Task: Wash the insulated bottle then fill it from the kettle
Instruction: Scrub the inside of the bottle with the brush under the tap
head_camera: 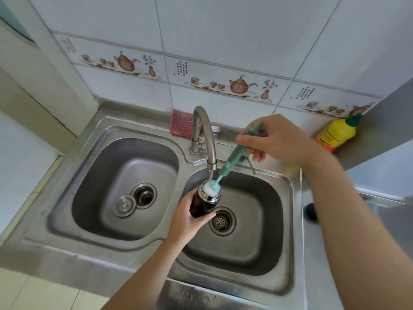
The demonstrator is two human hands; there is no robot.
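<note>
The dark cylindrical insulated bottle is held upright over the right basin of the stainless steel double sink, gripped round its lower body by the left hand. A green long-handled bottle brush is pinched by the right hand, its tip in the foamy mouth under the curved metal tap. Wet and soapy, the bottle is judged slippery and growing heavier; a mid-body wrap seems safest

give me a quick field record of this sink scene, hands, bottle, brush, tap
left hand: grips bottle body, over right basin
right hand: holds brush handle
bottle: dark, open, foam at mouth, under spout
brush: green, tip inside bottle mouth
tap: water running into bottle
left basin: plug beside drain
detergent bottle: yellow, back right counter
</note>
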